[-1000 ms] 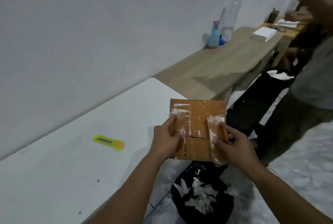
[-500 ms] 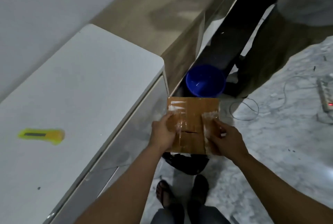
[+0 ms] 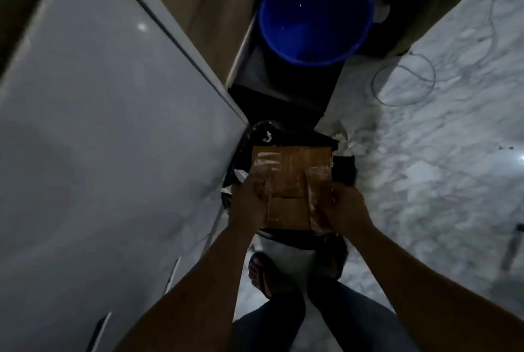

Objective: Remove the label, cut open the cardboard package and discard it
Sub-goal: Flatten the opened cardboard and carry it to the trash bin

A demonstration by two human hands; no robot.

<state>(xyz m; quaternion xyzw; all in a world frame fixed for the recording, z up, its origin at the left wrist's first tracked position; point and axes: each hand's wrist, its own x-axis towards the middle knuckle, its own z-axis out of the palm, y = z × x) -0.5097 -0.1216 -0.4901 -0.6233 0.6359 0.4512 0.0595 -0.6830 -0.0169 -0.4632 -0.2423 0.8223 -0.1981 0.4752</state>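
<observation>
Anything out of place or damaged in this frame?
Crumpled white paper scraps lie on the floor beside the black bin bag, outside it. The cardboard package, held over the bag by both hands, has wrinkled, peeling tape.

Head camera looks steeply down, close over the floor (image 3: 439, 153)

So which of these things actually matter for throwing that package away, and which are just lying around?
Part of the job:
cardboard package
left hand
right hand
black bin bag

Just lying about:
blue bucket
white table
cable
</observation>
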